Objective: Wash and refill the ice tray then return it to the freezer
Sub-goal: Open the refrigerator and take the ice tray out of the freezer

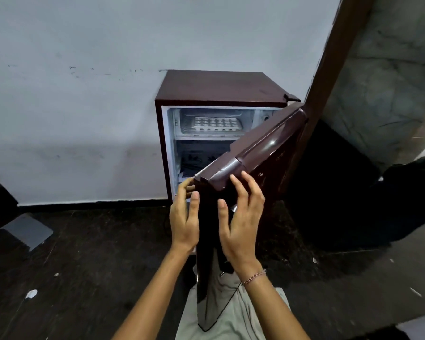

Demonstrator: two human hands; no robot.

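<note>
The dark floor (96, 253) carries a small maroon fridge (214, 87). Left of the fridge, a grey flat board (26, 230) and white paper scraps (31, 293) lie on the floor. Inside the fridge, the top shelf (201, 137) holds the ice tray (215, 123).

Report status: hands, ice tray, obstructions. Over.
Left hand grips fridge door edge, right hand open at its face. Ice tray in freezer compartment, untouched. Door partly open, covering lower right of opening.

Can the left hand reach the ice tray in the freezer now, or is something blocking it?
Probably yes. The door stands open, the ice tray lies exposed in the top compartment, and nothing stands between it and the left hand.
</note>
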